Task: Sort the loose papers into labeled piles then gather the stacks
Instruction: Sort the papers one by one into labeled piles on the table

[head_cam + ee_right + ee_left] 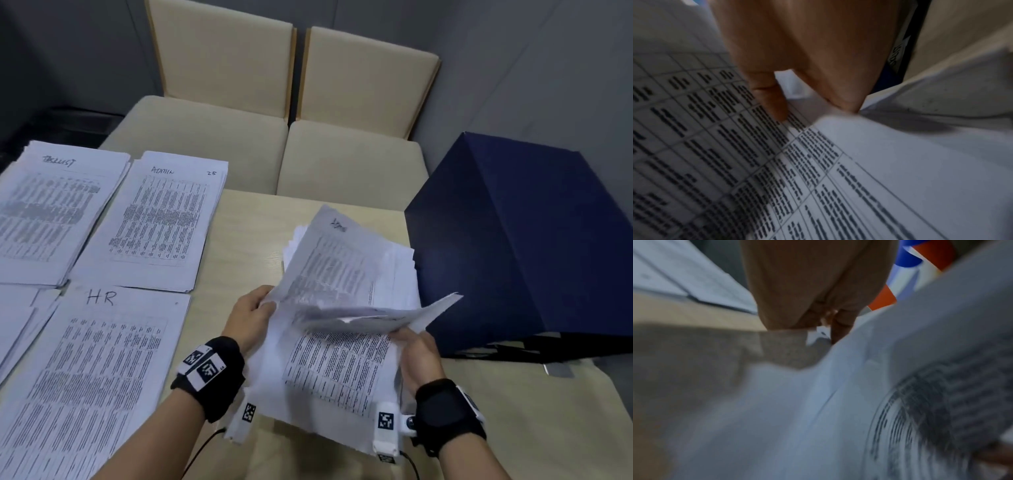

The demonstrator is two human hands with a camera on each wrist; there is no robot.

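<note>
**White sheets being leafed through above the loose stack**

White printed papers are covering most of the pale wooden table. At the right of it a loose, uneven stack of papers is lying askew, its sheets fanned out at the far end. The left hand is pinching the lifted sheet at its near left corner, thumb on top and fingers curled under, so that the page is rising away from the stack and showing a handwritten word at its top, too blurred to read. The right hand is gripping another sheet at the stack's right edge, fingers curled onto the paper; that sheet is bowing upward, its far corner pointing toward the dark blue bag standing just beside the stack. In the right wrist view the fingers are pressing down onto a printed table grid.

To the left, three labelled piles are lying flat: the HR pile nearest, the ADMIN pile beyond it, and a third pile at the far left whose heading I cannot make out. Two beige chairs are standing side by side behind the table.
</note>
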